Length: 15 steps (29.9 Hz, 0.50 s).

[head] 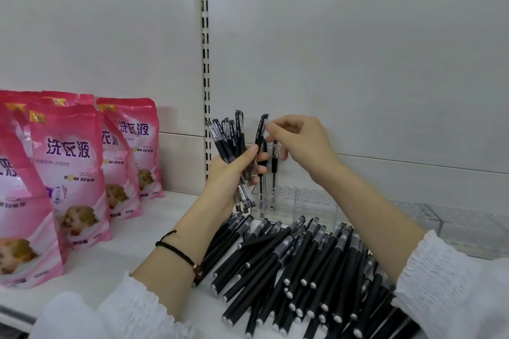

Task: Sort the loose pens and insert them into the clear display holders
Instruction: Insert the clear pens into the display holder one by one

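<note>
The left hand has its grip clamped round a bundle of clear-barrelled, black-capped pens, held upright above the white shelf. The right hand pinches the cap of a single black-capped pen between thumb and fingertips, just beside the bundle, its lower part hidden behind the left fingers. Just behind both hands a clear plastic display holder has two pens standing in it; a loose pile of matte black pens lies in front, and pink pouches stand at left.
</note>
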Tool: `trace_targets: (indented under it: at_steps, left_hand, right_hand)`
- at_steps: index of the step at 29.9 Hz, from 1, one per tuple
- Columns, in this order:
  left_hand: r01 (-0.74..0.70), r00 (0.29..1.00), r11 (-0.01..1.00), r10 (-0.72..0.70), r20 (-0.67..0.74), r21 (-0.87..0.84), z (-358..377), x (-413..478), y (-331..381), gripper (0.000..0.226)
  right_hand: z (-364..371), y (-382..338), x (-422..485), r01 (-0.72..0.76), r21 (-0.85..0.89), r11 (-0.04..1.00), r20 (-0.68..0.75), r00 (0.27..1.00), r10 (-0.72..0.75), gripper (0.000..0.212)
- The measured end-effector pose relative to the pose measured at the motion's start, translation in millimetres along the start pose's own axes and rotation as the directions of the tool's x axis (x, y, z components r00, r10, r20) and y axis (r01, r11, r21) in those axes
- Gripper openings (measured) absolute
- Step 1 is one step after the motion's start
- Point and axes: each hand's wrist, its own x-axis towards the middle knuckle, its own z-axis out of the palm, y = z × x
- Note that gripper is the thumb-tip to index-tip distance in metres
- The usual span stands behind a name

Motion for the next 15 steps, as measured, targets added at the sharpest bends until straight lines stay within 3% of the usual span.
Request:
trace_targets:
  at_steps: [4,7,11,15]
  left_hand:
    - [0.009,1.0,1.0,-0.009,0.023,-0.014,-1.1,0.6,0.6,0.008]
    - [-0.012,1.0,1.0,0.012,0.022,-0.005,-1.2,0.4,1.2,0.013]
    - [-0.093,0.983,0.995,0.097,-0.157,0.038,-6.0,4.0,-0.6,0.008]
    - [-0.082,0.951,0.984,0.125,-0.284,0.159,-10.7,6.8,-2.9,0.009]
  right_hand:
    - [-2.4,-2.5,-1.0,-0.055,0.164,0.985,0.048,0.998,0.048,0.007]
    - [-5.7,-1.9,0.5,-0.092,0.185,0.978,0.039,0.995,0.087,0.009]
    - [-10.7,-3.3,5.8,-0.039,0.264,0.964,-0.118,0.99,0.072,0.009]
    - [-21.9,-1.5,11.6,-0.002,0.118,0.993,-0.215,0.976,0.028,0.013]
